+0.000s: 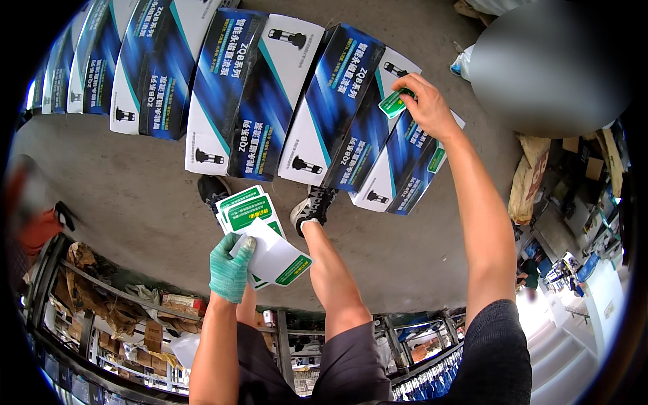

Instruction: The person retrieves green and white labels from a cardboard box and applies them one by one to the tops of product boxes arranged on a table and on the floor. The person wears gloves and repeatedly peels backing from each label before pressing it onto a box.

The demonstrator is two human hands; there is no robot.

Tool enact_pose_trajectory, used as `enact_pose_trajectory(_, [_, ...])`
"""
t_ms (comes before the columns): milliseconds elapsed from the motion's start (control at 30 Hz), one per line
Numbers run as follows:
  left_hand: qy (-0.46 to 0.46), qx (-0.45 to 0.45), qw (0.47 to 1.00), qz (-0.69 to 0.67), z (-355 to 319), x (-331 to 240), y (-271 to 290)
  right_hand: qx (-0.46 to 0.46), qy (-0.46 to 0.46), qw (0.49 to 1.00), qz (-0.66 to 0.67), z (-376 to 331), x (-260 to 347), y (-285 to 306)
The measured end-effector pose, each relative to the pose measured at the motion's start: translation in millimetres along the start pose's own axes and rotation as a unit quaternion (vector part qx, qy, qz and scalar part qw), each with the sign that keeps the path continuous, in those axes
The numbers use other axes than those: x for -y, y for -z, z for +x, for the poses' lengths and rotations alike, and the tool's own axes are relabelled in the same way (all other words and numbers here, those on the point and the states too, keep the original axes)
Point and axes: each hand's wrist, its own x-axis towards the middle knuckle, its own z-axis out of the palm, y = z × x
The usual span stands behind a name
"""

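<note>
Your right hand (426,104) pinched a green label (393,104) onto a blue-white box (398,158) on the concrete floor (135,196), your gloved left hand (229,266) clutching label sheets (260,233)

A long row of boxes (270,88) lies on the floor (135,196), far ahead of both hands. The right hand (426,104) is over the box at the right end (405,158) and presses a small sticker (393,103) onto it. The left hand (229,268) is nearer the body, well left of the right hand, with a stack of sticker sheets (260,233) in it. Two shoes (270,199) stand between that hand and the boxes.
</note>
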Motion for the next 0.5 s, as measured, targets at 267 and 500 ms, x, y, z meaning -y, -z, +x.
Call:
enact_pose_trajectory(267, [0.017,-0.017,0.999,-0.038,7.6,4.3,-28.6,0.022,0.025,0.999,-0.001,11.8,-40.4,-30.9])
enact_pose_trajectory(500, [0.031,-0.01,0.998,-0.061,6.4,-11.9,-47.9,-0.133,0.029,0.974,-0.179,6.6,-38.6,-48.4])
